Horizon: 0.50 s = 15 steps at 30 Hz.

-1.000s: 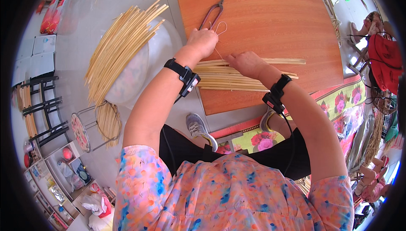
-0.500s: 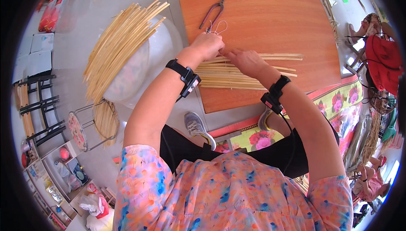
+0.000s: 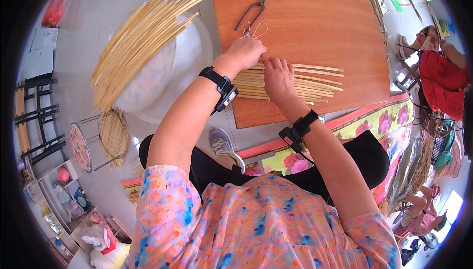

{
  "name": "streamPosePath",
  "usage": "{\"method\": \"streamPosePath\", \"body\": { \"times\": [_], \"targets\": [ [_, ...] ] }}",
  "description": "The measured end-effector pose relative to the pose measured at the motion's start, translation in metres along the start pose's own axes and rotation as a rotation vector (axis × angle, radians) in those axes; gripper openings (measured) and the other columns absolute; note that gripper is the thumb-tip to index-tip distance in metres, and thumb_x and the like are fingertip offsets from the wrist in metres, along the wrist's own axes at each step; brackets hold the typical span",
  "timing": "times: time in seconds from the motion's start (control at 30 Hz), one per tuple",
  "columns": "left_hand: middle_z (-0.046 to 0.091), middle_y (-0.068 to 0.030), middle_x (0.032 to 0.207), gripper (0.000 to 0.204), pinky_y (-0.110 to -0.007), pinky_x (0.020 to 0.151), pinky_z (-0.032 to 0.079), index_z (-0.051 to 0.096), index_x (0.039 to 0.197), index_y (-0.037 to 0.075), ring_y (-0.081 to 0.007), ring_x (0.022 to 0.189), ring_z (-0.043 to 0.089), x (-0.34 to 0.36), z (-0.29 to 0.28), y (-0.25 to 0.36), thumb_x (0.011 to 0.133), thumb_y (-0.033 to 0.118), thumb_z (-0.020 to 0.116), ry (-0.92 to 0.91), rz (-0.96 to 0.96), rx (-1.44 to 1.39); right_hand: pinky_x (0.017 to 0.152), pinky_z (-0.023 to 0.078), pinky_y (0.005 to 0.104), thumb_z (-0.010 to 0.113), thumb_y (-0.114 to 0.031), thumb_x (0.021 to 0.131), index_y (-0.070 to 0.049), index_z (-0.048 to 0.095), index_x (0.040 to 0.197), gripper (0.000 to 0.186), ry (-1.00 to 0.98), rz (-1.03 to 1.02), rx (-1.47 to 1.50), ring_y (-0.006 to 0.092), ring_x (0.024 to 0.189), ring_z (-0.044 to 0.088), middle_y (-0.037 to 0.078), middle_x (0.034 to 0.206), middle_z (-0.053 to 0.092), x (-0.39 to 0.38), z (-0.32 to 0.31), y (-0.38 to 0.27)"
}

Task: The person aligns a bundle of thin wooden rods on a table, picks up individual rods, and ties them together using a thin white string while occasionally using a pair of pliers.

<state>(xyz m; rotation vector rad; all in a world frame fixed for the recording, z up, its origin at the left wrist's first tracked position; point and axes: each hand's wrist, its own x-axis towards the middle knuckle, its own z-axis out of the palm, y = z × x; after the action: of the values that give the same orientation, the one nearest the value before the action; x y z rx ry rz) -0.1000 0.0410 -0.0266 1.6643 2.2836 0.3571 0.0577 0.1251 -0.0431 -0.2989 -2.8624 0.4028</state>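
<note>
A row of thin pale reed stalks (image 3: 315, 78) lies side by side on the orange-brown wooden table (image 3: 310, 17). At the row's far edge, my left hand (image 3: 246, 52) is closed, its fingertips pinched and turned toward the right hand. White string (image 3: 256, 30) loops up just beyond its knuckles. My right hand (image 3: 280, 78) lies over the stalks with its fingers curled, tips close to the left ones. What the two hands pinch is hidden by the fingers. Beyond the string rests a pair of pliers (image 3: 251, 14) with dark reddish handles.
Left of the table, a large bundle of stalks (image 3: 140, 45) lies across a round whitish translucent stool (image 3: 189, 57). A metal-framed stool (image 3: 81, 147) stands nearer. Flowered matting (image 3: 340, 131) runs along the table's near side. Two people sit at the far right.
My right hand has swung toward the left hand, its forearm now steeper and its fingers more curled. The left hand stays nearly in place. The whole view has shifted slightly.
</note>
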Motion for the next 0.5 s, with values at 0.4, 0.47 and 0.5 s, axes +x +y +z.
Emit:
{"method": "streamPosePath", "body": {
  "times": [0.4,0.47,0.5],
  "targets": [
    [0.068,-0.0081,0.085,0.006,-0.043,0.075,0.051,0.068,0.080,0.009,-0.0268,0.090,0.066,-0.001,-0.004,0.012,0.079,0.013,0.063,-0.027,-0.158,0.184,0.089,0.041,0.0447,0.058,-0.008,0.080,-0.012,0.061,0.111,0.031,-0.088,0.006,0.036,0.0279,0.108,0.052,0.005,0.110,0.056,-0.002,0.008,0.007],
    [0.070,-0.0101,0.085,0.010,-0.044,0.071,0.053,0.071,0.083,0.009,-0.0283,0.088,0.069,-0.003,-0.002,0.011,0.078,0.012,0.063,-0.040,-0.232,0.069,0.090,0.041,0.0447,0.058,-0.008,0.081,-0.012,0.061,0.110,0.030,-0.105,0.016,0.056,0.0281,0.108,0.052,0.005,0.111,0.057,0.001,0.002,0.005],
    [0.070,-0.0101,0.085,0.010,-0.044,0.071,0.053,0.071,0.083,0.009,-0.0283,0.088,0.069,-0.005,-0.001,0.009,0.078,0.012,0.063,-0.037,-0.232,0.071,0.091,0.040,0.0448,0.059,-0.008,0.082,-0.012,0.061,0.110,0.029,-0.121,0.031,0.076,0.0282,0.109,0.052,0.006,0.112,0.057,0.001,-0.001,0.004]
  ]
}}
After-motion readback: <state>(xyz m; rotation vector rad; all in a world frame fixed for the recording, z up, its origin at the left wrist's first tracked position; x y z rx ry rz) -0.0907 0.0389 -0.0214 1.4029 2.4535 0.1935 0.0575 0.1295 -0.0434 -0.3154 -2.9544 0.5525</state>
